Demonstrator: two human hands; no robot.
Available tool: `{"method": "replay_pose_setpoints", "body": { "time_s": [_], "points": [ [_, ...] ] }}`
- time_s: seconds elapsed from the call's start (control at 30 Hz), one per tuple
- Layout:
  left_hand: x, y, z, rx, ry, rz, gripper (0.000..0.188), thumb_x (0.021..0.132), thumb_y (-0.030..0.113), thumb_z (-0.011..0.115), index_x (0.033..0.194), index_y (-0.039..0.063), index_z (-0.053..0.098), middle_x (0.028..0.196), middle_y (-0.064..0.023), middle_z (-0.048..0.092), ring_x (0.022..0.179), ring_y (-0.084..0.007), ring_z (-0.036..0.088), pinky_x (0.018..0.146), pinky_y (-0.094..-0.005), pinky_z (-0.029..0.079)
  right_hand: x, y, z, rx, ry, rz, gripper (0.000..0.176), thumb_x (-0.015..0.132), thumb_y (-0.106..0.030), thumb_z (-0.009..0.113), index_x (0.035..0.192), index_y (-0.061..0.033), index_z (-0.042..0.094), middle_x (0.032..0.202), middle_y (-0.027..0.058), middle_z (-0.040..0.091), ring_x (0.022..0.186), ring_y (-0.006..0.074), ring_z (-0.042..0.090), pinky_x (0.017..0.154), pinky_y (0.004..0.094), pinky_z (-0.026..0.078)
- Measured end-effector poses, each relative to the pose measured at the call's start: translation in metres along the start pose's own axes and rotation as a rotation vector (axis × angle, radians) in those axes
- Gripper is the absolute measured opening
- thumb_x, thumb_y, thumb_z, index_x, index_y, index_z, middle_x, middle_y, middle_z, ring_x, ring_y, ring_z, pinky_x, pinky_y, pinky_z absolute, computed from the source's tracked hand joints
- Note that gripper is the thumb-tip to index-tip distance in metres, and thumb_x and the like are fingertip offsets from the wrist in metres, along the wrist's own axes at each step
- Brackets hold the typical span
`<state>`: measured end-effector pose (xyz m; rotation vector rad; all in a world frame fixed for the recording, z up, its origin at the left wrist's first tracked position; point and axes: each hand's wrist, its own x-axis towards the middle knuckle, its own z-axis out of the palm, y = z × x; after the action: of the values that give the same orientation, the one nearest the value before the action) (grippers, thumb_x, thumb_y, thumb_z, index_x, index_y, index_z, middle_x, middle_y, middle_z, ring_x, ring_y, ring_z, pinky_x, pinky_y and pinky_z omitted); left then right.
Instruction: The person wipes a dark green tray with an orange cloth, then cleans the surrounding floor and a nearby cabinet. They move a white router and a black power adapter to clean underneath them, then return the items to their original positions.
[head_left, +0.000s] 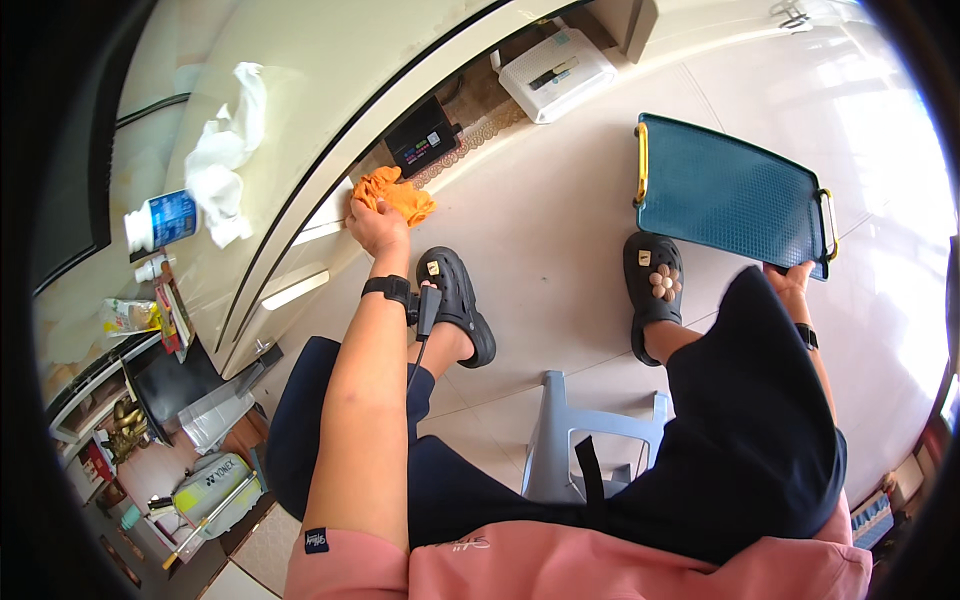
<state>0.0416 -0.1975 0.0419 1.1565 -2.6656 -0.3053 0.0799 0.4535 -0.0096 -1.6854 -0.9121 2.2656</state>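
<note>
My left hand (379, 225) grips a crumpled orange cloth (394, 196) at the shelf edge under the cabinet, beside a black box (422, 136) that bears writing. On the right, my right hand (791, 281) holds the near right corner of a teal tray (731, 187) with gold handles; its fingers go partly out of sight beneath the rim. The tray's underside is hidden. Farther along the shelf from the cloth lies a white router (556, 75).
My feet in black clogs (452, 304) rest on the tiled floor, with a blue-grey plastic stool (559, 420) beneath me. White crumpled tissue (225, 165) and a white-and-blue bottle (163, 220) are on the cabinet top. A racket bag (217, 491) lies at lower left.
</note>
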Motion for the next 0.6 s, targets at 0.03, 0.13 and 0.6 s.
{"method": "replay_pose_setpoints", "body": {
  "time_s": [0.03,0.13,0.6],
  "points": [
    [0.002,-0.004,0.007,0.003,0.021,0.017,0.039,0.087,0.017,0.063,0.121,0.001,0.055,0.117,-0.0252,0.056,0.109,-0.0409,0.054,0.095,-0.0446,0.045,0.008,0.003,-0.004,-0.021,0.04,-0.003,0.08,0.09,-0.072,0.019,0.137,-0.0136,0.047,0.136,0.0077,0.051,0.123,0.031,0.049,0.103,0.0481,0.042],
    [0.01,-0.011,0.025,0.021,0.035,0.03,0.042,0.087,0.019,0.063,0.123,-0.001,0.053,0.118,-0.0262,0.056,0.111,-0.041,0.052,0.097,-0.0448,0.044,0.033,0.004,-0.014,-0.042,0.096,-0.048,0.079,0.09,-0.071,0.022,0.138,-0.0127,0.046,0.139,0.0074,0.049,0.126,0.0306,0.046,0.105,0.0459,0.04],
    [-0.004,0.014,0.032,0.176,0.135,0.286,0.073,0.08,0.042,0.068,0.136,0.005,0.04,0.137,-0.022,0.036,0.13,-0.0352,0.032,0.106,-0.0509,0.027,0.044,0.032,-0.003,-0.048,0.109,0.305,0.069,0.09,-0.06,0.049,0.141,-0.0143,0.042,0.149,0.0085,0.038,0.138,0.031,0.032,0.114,0.0503,0.024]
  ]
}}
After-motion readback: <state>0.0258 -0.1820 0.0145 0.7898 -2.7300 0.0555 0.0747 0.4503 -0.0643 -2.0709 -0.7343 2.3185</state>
